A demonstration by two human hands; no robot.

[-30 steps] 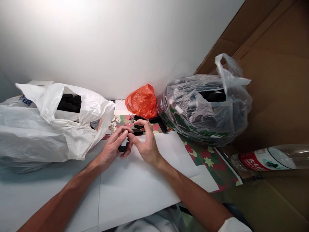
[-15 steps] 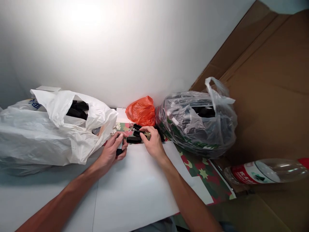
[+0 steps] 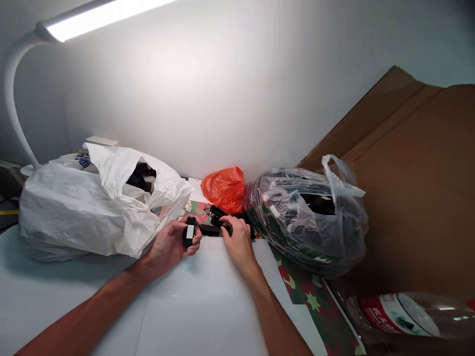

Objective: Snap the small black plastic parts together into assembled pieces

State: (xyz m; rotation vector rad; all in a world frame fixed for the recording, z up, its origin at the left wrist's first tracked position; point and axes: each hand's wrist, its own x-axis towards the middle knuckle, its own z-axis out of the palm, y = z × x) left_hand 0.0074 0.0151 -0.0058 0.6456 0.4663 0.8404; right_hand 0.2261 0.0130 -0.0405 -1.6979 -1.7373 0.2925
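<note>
My left hand [image 3: 166, 248] is closed around a small black oblong case [image 3: 189, 237] with a pale rectangular panel on its face. The case stands roughly upright between thumb and fingers, panel towards me. To the right, my right hand [image 3: 240, 244] reaches to a group of black pieces [image 3: 210, 230] on the camouflage-patterned sheet. Its thumb and fingers pinch a small black piece [image 3: 229, 230], partly hidden by the fingers. Small shiny metal bits [image 3: 184, 210] lie beyond my left hand.
A white plastic bag [image 3: 74, 207] with black items stands left, a red bag [image 3: 224, 188] at the back. Right are a clear, filled bag [image 3: 297, 222], a plastic bottle [image 3: 419, 314] and cardboard [image 3: 419, 188]. A lamp [image 3: 111, 17] shines above. White sheets [image 3: 185, 306] cover the table.
The head view has tilted up, bringing the lamp into sight. My left hand has turned the case so its pale panel faces me more. My right fingers have closed on a black piece.
</note>
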